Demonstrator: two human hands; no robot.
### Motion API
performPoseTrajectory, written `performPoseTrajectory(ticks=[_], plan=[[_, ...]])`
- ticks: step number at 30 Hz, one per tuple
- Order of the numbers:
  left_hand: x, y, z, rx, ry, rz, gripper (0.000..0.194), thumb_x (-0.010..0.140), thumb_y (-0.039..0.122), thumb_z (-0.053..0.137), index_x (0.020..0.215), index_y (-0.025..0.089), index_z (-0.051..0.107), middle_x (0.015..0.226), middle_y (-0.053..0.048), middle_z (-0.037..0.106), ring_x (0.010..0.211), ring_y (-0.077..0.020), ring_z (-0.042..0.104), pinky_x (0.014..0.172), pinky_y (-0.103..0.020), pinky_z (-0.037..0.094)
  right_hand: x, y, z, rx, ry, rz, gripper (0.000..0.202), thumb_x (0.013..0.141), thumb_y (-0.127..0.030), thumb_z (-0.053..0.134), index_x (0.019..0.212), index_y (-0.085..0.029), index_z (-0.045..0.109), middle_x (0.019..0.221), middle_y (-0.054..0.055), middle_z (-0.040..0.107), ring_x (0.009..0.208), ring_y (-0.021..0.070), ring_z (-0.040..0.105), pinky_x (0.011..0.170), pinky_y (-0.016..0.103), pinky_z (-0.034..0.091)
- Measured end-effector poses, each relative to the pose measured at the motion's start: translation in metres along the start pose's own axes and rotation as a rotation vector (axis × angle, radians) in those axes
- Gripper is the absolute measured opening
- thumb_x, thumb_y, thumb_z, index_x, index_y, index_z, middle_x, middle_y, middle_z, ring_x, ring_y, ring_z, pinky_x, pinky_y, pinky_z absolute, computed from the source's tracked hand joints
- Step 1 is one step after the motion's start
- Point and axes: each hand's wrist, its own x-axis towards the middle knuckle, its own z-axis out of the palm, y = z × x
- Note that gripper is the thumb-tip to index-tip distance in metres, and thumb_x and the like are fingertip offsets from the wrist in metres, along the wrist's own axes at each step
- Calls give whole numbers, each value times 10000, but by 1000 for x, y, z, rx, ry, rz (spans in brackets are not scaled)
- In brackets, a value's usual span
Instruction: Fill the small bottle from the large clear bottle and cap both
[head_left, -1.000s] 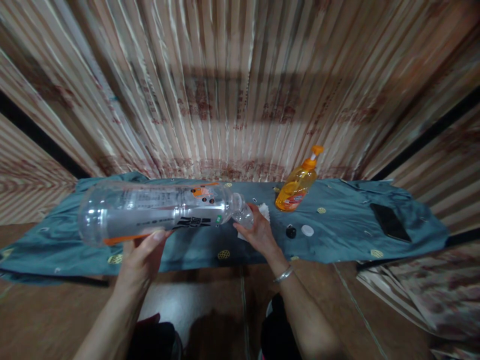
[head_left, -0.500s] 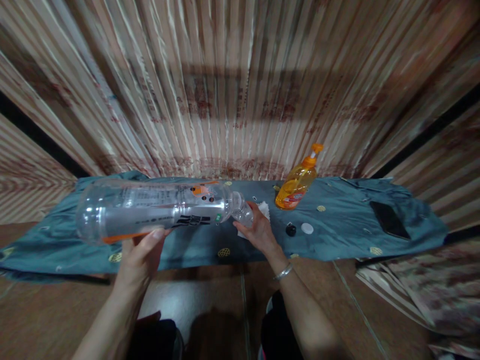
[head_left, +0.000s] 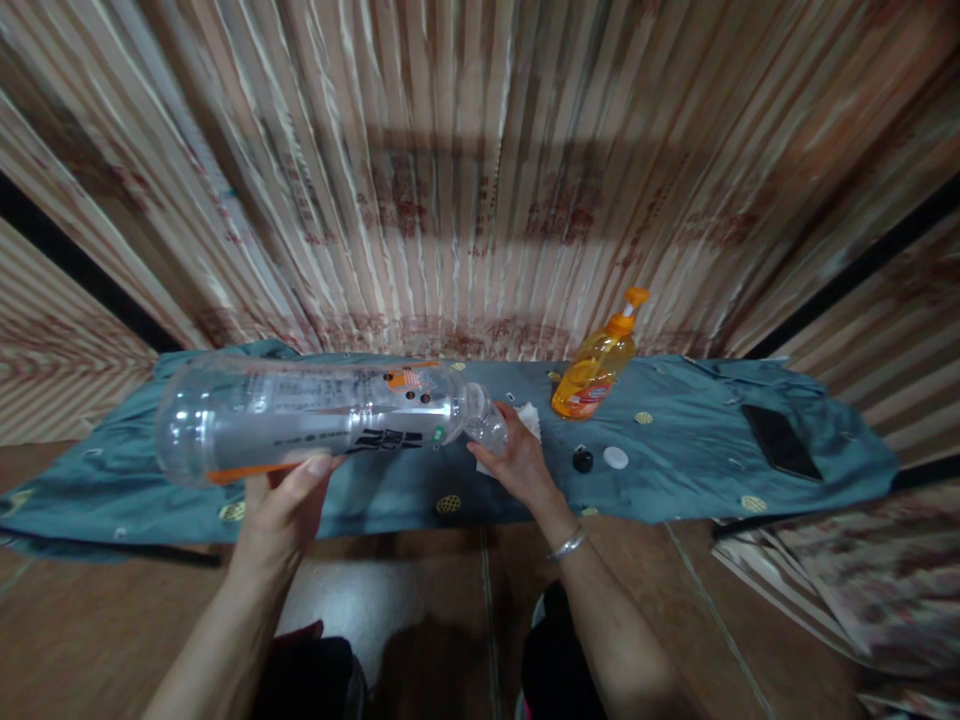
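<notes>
The large clear bottle lies sideways across the left and centre of the frame, base toward the left edge and neck toward the middle, apparently held above the cloth-covered counter. The left hand has its grip closed on the lower side of the body, thumb along the near wall. The right hand, just right of centre, has its fingers closed around a small clear piece at the neck end; whether the two are joined cannot be determined. No liquid can be made out, so the bottle is judged light; its wall is probably thin, smooth and liable to dent or slip if squeezed. The sound hold is around mid-body, with light pressure, the neck being the stiffer part. Partly behind the right hand lies a white tissue. To its right are a black cap and, just beside that, a white disc. Above these stands an orange pump bottle. A dark phone lies flat at right. A pleated curtain fills the upper frame.
</notes>
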Motion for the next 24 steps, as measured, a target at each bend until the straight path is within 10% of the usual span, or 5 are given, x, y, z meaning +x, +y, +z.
performPoseTrajectory(ticks=[24], plan=[[1, 0, -3, -15, -24, 17, 208, 477, 272, 870, 506, 239, 667, 535, 60, 641, 610, -116, 631, 608, -227, 574, 0, -1, -2, -4, -7, -6, 583, 731, -311, 742, 1256, -202, 515, 1195, 89, 669, 1112, 260, 645, 981, 421, 521]])
